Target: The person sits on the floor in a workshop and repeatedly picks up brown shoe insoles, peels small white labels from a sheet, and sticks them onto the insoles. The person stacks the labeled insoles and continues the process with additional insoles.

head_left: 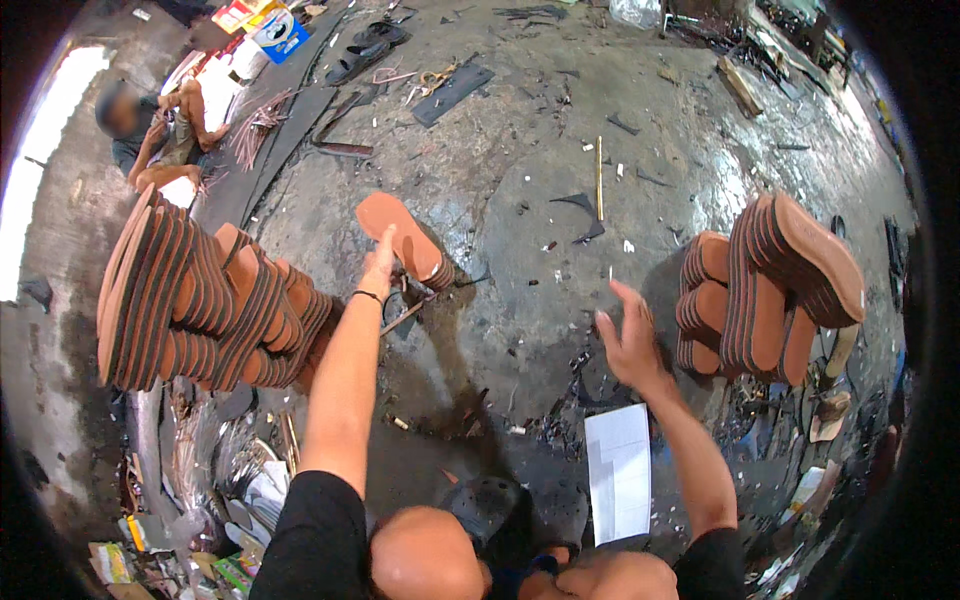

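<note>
At the left, a large pile of tan footwear soles [190, 300] is stacked; at the right, a smaller pile [755, 315] is set. Between them, a single tan sole [395, 218] is clasped at its edge by the left hand [380, 265]; a light, firm edge grip is probably best kept. The right hand [630, 342] is held empty, its fingers apart.

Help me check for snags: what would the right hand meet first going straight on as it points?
The right hand would probably meet the thin white sliver just ahead of it first, then the black scrap and thin yellowish stick farther on. Depth is unclear; it may pass above them.
</note>
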